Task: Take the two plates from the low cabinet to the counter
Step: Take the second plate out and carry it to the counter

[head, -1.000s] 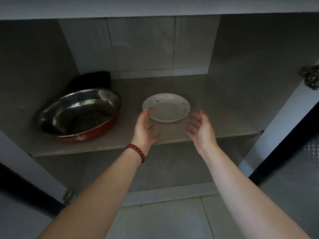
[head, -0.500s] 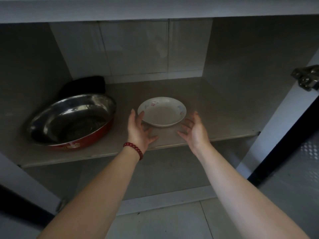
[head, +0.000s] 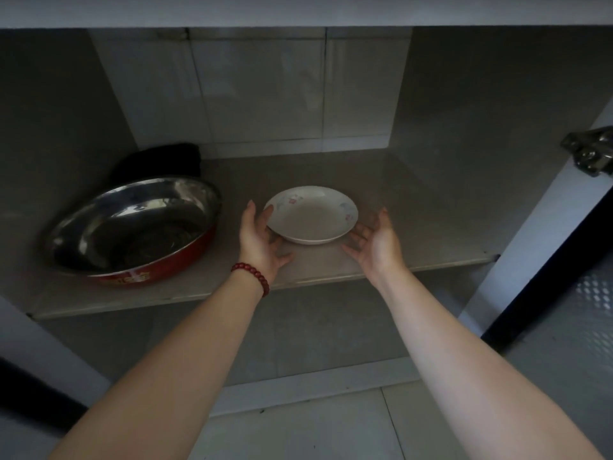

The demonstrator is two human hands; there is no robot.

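Note:
A white plate (head: 311,215) with small flower marks on its rim rests on the cabinet shelf (head: 414,207), near the front edge. From here I cannot tell whether it is one plate or two stacked. My left hand (head: 260,242), with a red bead bracelet at the wrist, is open and its fingers touch the plate's left rim. My right hand (head: 376,242) is open, palm turned toward the plate, just off its right side and apart from it.
A large steel basin with a red outside (head: 132,230) sits at the shelf's left, a dark object (head: 162,161) behind it. A door hinge (head: 588,154) juts in at the right. The counter's underside (head: 298,9) runs across the top.
Both hands have reached deeper onto the shelf and spread to either side of the plate. The left fingers now touch its rim. The plate has not moved.

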